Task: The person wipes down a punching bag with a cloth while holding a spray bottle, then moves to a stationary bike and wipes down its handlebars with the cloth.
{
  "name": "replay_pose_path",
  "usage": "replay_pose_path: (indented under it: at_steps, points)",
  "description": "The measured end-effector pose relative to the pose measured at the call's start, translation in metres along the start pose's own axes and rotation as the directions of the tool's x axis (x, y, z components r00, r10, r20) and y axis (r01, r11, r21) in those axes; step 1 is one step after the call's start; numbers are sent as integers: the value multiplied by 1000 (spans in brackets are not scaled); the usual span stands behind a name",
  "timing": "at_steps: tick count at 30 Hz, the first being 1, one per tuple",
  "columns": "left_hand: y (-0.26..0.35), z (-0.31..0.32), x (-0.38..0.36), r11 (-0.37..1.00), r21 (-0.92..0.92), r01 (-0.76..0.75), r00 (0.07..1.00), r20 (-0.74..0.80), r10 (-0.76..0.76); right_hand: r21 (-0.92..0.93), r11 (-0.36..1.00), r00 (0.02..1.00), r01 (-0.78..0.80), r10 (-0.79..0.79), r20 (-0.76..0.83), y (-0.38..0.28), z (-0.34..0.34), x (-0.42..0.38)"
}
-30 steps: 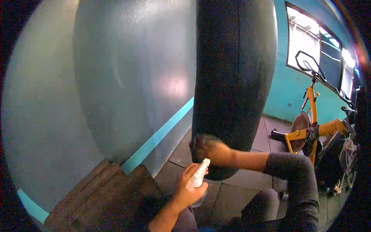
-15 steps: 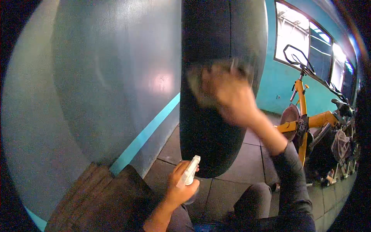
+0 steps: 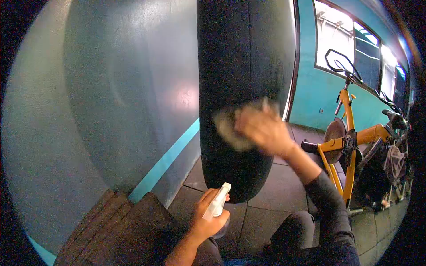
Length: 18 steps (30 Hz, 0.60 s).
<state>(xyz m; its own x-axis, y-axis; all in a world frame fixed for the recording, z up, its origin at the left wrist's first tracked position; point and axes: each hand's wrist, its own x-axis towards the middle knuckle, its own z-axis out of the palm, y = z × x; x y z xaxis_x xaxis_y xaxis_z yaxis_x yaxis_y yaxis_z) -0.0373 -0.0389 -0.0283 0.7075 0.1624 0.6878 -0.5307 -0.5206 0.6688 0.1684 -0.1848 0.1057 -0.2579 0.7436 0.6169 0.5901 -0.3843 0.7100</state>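
Observation:
A tall black punching bag (image 3: 226, 57) hangs in front of me, its rounded lower end above the floor. My right hand (image 3: 266, 131), blurred by motion, presses a greyish cloth (image 3: 231, 133) against the bag's lower half. The cloth shows beyond the fingers on the left and along the top. Low in the middle, my left hand (image 3: 204, 221) is wrapped round the neck of a spray bottle (image 3: 217, 205) with a white trigger head. Most of the clear bottle body is hidden by that hand and the dark clothing behind it.
A grey wall (image 3: 133, 75) with a turquoise stripe runs along the left. At its foot stands a dark brown ridged object (image 3: 120, 230). Yellow exercise bikes (image 3: 348, 142) stand at right below the windows (image 3: 346, 40). Dark tiles (image 3: 284, 186) cover the floor.
My right hand and the cloth have moved down the bag. The bag has shifted slightly left in view. My left hand keeps its grip on the spray bottle, nearly still.

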Motion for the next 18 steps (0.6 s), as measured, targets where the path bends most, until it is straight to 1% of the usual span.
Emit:
replay_pose_path:
  at_steps: [1, 2, 3, 4, 5, 7, 8, 9, 11, 13, 15, 17, 18]
  points:
    - [1, 0, 2, 1000, 14, -26, 1000, 7, 26, 24, 993, 992, -113, 114, -57, 19, -9, 23]
    - [1, 1, 3, 1000, 15, -23, 1000, 12, 23, 123, 971, 953, -204, 226, -203, 40, -13, 45]
    - [2, 2, 5, 1000, 6, 7, 1000, 26, -7, 169, 951, 881, -260, 305, -363, 56, -17, 59]
    - [2, 3, 7, 999, -3, 36, 999, 41, -36, 244, 921, 801, -305, 386, -458, 67, -18, 72]
    - [0, 4, 8, 999, -4, 38, 998, 50, -38, 297, 904, 745, -308, 424, -516, 79, -12, 77]
    - [-3, 7, 8, 999, -29, 37, 998, 52, -36, 331, 886, 702, -326, 461, -543, 74, 1, 80]
    - [-3, 7, 8, 999, -31, 40, 998, 57, -38, 332, 874, 708, -355, 483, -516, 61, 6, 74]
    - [-4, 7, 8, 999, -27, 34, 998, 51, -33, 370, 854, 716, -366, 512, -474, 46, 10, 65]
    - [-3, 6, 8, 999, -25, 30, 999, 43, -29, 408, 850, 766, -333, 496, -408, 20, 30, 33]
    - [-1, 4, 8, 998, 48, -34, 998, 52, 32, 424, 843, 832, -332, 473, -289, -9, 53, -18]
    - [0, 4, 8, 999, 29, -14, 998, 62, 13, 447, 807, 861, -385, 488, -140, -47, 82, -78]
    - [4, 4, 7, 1000, 8, 5, 997, 75, -6, 415, 757, 858, -505, 493, 146, -80, 106, -135]
    - [6, 4, 7, 999, 31, 13, 997, 75, -15, 454, 723, 851, -521, 481, 211, -90, 102, -143]
